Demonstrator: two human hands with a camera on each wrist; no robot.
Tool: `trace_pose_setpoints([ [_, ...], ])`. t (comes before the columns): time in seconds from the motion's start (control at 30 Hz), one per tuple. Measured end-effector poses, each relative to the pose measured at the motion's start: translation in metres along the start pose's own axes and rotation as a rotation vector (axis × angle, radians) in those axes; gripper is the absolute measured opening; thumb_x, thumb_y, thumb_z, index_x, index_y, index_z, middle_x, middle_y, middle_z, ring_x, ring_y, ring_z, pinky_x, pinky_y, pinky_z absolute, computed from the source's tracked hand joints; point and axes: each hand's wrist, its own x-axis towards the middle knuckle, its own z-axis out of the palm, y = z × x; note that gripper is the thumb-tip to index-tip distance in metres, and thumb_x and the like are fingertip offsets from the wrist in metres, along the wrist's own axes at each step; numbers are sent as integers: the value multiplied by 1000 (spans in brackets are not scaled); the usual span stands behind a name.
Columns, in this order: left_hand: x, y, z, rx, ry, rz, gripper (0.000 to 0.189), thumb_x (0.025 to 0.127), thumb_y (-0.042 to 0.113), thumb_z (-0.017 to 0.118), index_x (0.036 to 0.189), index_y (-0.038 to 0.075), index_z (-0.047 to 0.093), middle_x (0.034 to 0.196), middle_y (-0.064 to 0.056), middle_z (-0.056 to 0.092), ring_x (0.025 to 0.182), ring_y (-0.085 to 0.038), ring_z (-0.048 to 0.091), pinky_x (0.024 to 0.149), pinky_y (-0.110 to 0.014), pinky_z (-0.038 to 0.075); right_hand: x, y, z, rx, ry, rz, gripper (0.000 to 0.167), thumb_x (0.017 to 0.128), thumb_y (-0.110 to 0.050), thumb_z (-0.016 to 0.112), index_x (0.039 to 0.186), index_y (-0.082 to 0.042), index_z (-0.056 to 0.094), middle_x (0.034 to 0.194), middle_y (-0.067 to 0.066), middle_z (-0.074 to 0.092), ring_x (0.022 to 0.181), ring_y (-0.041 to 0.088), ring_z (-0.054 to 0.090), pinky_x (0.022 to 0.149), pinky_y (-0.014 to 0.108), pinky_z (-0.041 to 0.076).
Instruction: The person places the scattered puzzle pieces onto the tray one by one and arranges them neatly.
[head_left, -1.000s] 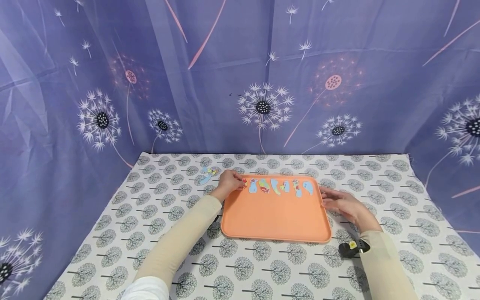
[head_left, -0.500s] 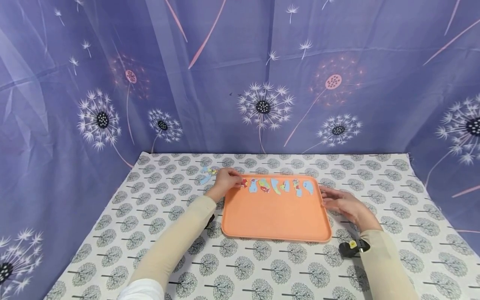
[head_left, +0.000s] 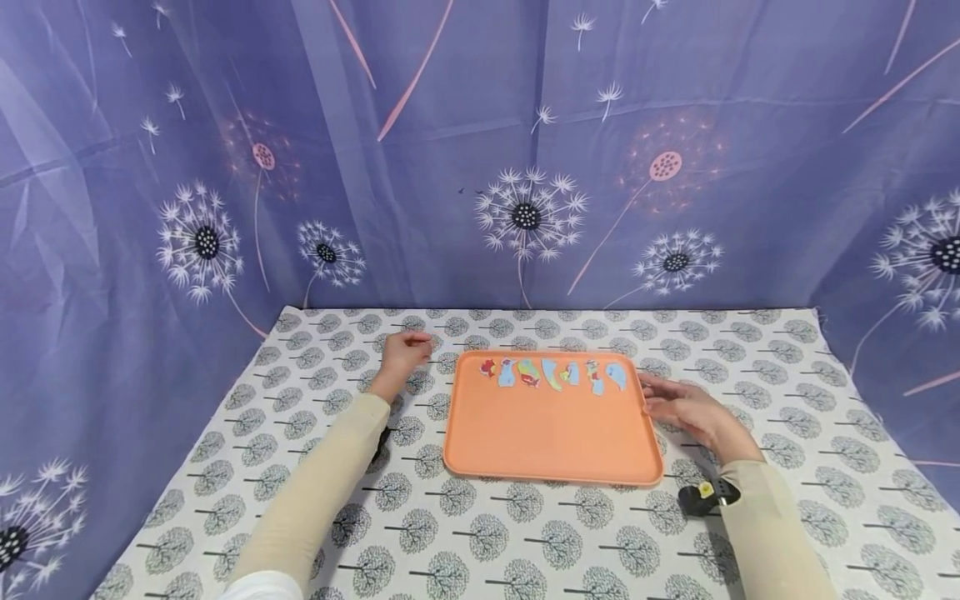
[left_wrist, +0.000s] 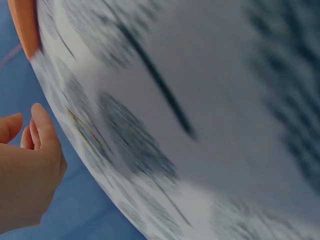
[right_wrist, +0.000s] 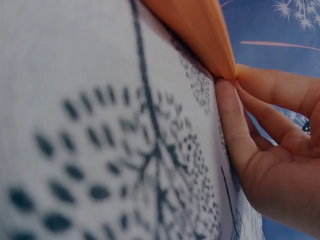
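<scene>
My left hand [head_left: 403, 360] hovers left of the orange tray [head_left: 551, 437] with nothing seen in its fingers. In the left wrist view a gap separates its thumb from its bent fingers. Beyond it on the cloth lies a flat yellow-and-blue puzzle piece [left_wrist: 85, 131], seen edge-on; the hand hides that spot in the head view. My right hand [head_left: 693, 414] holds the tray's right rim, thumb and fingers meeting at the edge [right_wrist: 227, 70]. Along the tray's far side runs a row of several flat printed puzzle pieces, from a red one [head_left: 487, 367] to a light blue one [head_left: 617, 375].
A white cloth with printed trees [head_left: 487, 533] covers the table. Behind it and at both sides hangs a purple dandelion curtain [head_left: 450, 167]. A black wrist device [head_left: 701, 498] sits by the right wrist.
My left hand has left the red piece at the tray's far left corner and moved left over the cloth, covering the loose pieces there. The right hand stays at the rim.
</scene>
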Motion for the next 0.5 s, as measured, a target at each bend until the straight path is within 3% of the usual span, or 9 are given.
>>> trace_pose_setpoints([
  [0.17, 2, -10, -20, 36, 52, 2, 28, 92, 2, 60, 117, -10, 61, 106, -22, 63, 100, -37, 63, 87, -37, 58, -1, 0, 2, 1, 3, -1, 75, 89, -3, 63, 150, 1, 20, 140, 31, 39, 107, 12, 59, 103, 36, 46],
  [0.5, -1, -16, -40, 180, 54, -68, 27, 94, 7, 60, 118, -4, 62, 117, -21, 59, 103, -33, 61, 88, -41, 55, 0, -1, 1, -3, 18, 11, 75, 89, -4, 64, 151, 0, 20, 140, 31, 39, 105, 11, 59, 103, 35, 47],
])
